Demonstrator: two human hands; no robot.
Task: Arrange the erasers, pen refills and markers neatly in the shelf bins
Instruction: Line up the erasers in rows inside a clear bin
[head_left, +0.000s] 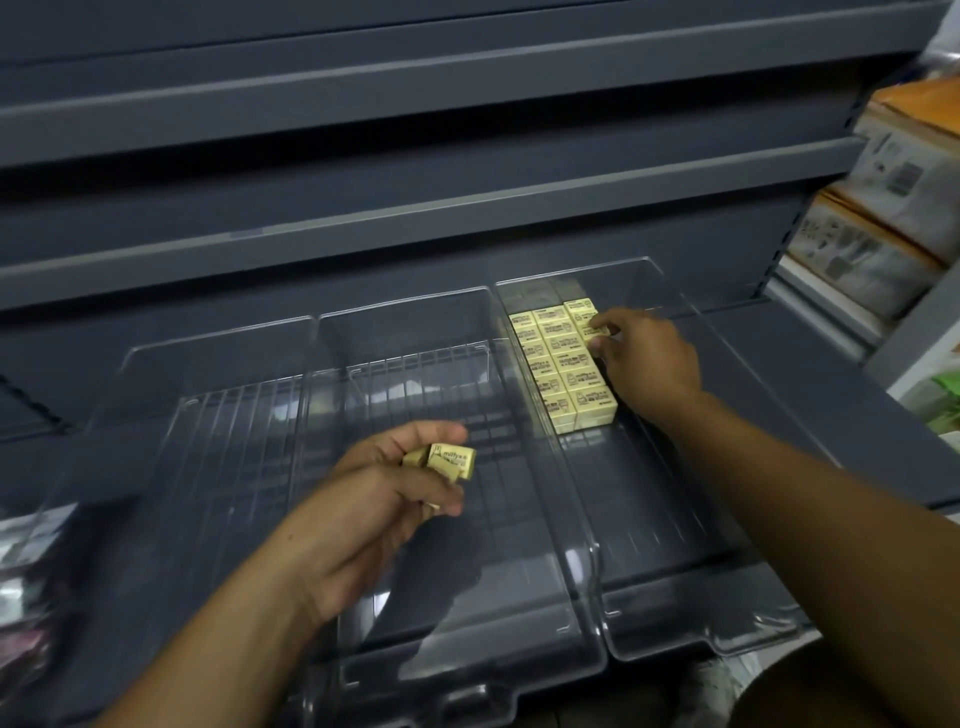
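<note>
Where three clear plastic bins are set side by side on a dark grey shelf (831, 389), only the right bin (649, 545) is seen to be stocked: a block of cream-yellow erasers (561, 364) is packed against its left wall, towards the far end, in neat rows and stacked at least two deep. Printed faces are turned upward, though the print is too small to be read. The middle bin (415, 384) and the left bin (223, 415) are ranged alongside it, wall against wall. The right hand (644, 358) is reached forward into the right bin, palm down, with the forearm crossed over the bin's right wall; its fingers (602, 325) are curled, and a far eraser (586, 328) in the block's right-hand column is pinched between thumb and forefinger. The left hand (384, 499) is held above the middle bin, back of the hand upward, and a few loose erasers (452, 460) are gripped in its curled fingers, with the thumb laid over them; their exact number cannot be told. Cardboard boxes (893, 171) are stacked on the neighbouring shelves at the right edge, and a blurred packet (26, 571) is visible at the lower left.
</note>
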